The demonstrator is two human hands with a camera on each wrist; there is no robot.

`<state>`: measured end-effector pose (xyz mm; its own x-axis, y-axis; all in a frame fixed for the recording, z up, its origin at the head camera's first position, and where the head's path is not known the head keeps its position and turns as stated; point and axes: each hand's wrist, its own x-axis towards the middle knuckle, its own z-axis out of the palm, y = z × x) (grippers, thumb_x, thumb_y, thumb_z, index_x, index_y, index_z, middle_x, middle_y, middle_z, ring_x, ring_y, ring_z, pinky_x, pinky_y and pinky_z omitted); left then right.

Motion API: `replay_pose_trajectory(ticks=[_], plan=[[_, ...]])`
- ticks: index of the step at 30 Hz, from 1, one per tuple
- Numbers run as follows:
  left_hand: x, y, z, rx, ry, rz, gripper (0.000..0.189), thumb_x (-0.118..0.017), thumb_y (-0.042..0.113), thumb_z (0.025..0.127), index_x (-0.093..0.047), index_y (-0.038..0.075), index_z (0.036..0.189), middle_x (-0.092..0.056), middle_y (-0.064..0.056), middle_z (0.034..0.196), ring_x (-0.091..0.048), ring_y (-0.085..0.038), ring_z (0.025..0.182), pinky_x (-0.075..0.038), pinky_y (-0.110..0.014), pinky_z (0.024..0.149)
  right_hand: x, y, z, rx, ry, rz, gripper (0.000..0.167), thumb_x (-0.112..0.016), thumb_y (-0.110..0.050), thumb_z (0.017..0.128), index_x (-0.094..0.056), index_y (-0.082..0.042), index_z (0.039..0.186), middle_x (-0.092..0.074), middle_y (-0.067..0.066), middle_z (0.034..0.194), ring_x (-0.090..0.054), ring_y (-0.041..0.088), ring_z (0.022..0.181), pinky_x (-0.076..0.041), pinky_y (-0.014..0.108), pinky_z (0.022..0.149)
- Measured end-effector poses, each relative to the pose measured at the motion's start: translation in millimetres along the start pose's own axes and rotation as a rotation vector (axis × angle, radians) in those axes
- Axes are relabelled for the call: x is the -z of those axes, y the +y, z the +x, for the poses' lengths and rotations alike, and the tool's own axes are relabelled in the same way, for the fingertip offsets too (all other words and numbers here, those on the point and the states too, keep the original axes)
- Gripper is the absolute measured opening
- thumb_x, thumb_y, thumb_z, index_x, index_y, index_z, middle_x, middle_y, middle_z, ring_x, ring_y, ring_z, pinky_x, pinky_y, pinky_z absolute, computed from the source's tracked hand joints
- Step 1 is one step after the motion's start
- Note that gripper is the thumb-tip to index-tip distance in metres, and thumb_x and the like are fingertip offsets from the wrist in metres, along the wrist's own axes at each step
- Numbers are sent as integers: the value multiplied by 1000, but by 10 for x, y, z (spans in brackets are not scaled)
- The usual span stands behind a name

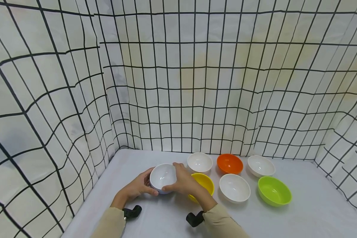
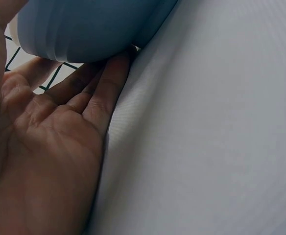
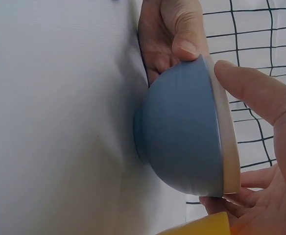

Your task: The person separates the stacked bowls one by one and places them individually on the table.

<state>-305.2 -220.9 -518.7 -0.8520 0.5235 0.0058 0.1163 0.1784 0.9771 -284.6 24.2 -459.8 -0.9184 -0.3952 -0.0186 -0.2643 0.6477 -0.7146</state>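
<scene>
A white bowl (image 1: pixel 163 174) sits nested inside a blue bowl (image 3: pixel 182 132), its pale rim rising just above the blue one in the right wrist view. My left hand (image 1: pixel 137 185) holds the blue bowl at its left side, thumb at the front and fingers curving behind. Over the right side, my right hand (image 1: pixel 182 180) grips the white bowl, with the thumb near the front rim and the fingers at the far side. The blue bowl's foot is at the tabletop; whether it touches is hard to tell. In the left wrist view the left fingers (image 2: pixel 106 93) lie under the blue bowl's curve.
Right of the hands stand a yellow bowl (image 1: pixel 206 183), partly behind the right wrist, white bowls (image 1: pixel 200 162) (image 1: pixel 235 188) (image 1: pixel 261 166), an orange bowl (image 1: pixel 229 163) and a green bowl (image 1: pixel 274 191). Black-gridded white walls (image 1: pixel 190 79) enclose the white table (image 1: pixel 315 211).
</scene>
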Motion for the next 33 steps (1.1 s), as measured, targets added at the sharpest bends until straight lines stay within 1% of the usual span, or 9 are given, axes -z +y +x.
replay_pose_trajectory(ticks=[3, 8, 16, 19, 22, 24, 30, 33], plan=[[0, 3, 2, -6, 1, -4, 103, -89, 8, 76, -28, 7, 160, -36, -17, 162, -28, -40, 153, -18, -55, 127, -2, -12, 17, -2, -4, -11, 109, -90, -42, 75, -31, -2, 157, -45, 20, 150, -56, 30, 122, -53, 52, 107], [-1, 11, 5, 3, 4, -22, 105, -89, 7, 75, -27, 7, 160, -35, -16, 162, -28, -39, 153, -17, -52, 127, 12, -47, 32, -3, -16, -43, 112, -92, -41, 72, -30, 0, 157, -45, 22, 149, -57, 32, 120, -55, 52, 104], [2, 4, 7, -1, 1, -26, 105, -90, 6, 74, -29, 7, 160, -36, -16, 162, -26, -39, 154, -18, -49, 126, -2, -22, 77, 12, -42, -84, 117, -94, -45, 69, -29, 0, 157, -48, 20, 146, -57, 30, 119, -55, 48, 104], [9, -5, 2, -5, -3, -25, 104, -89, 6, 75, -29, 8, 160, -35, -16, 162, -25, -38, 155, -22, -41, 127, -7, -10, 93, 24, -44, -89, 117, -94, -45, 69, -30, 0, 156, -48, 19, 146, -57, 29, 119, -55, 47, 105], [16, -13, -1, -10, -9, -25, 104, -89, 7, 75, -29, 8, 160, -35, -16, 162, -25, -38, 155, -29, -26, 124, -10, -2, 103, 30, -44, -83, 115, -94, -44, 69, -32, -1, 155, -50, 18, 145, -57, 28, 118, -55, 47, 104], [19, -16, -2, -12, -9, -25, 104, -89, 7, 75, -29, 8, 160, -35, -16, 162, -25, -38, 155, -31, -19, 121, -11, 2, 104, 32, -44, -75, 113, -94, -43, 69, -33, -1, 155, -50, 17, 143, -57, 27, 118, -56, 46, 103], [17, -18, 0, -17, -10, -27, 103, -89, 7, 75, -29, 8, 159, -36, -16, 162, -26, -38, 154, -32, -19, 121, 4, 0, 95, 66, -27, -31, 104, -95, -39, 67, -41, -2, 148, -55, 14, 135, -58, 25, 114, -57, 45, 100], [14, -20, 4, -18, -11, -34, 104, -89, 7, 75, -29, 8, 160, -36, -16, 162, -26, -38, 154, -34, -11, 115, 11, -4, 91, 73, -16, -16, 101, -96, -38, 66, -43, -2, 145, -56, 14, 131, -58, 25, 111, -58, 45, 96]])
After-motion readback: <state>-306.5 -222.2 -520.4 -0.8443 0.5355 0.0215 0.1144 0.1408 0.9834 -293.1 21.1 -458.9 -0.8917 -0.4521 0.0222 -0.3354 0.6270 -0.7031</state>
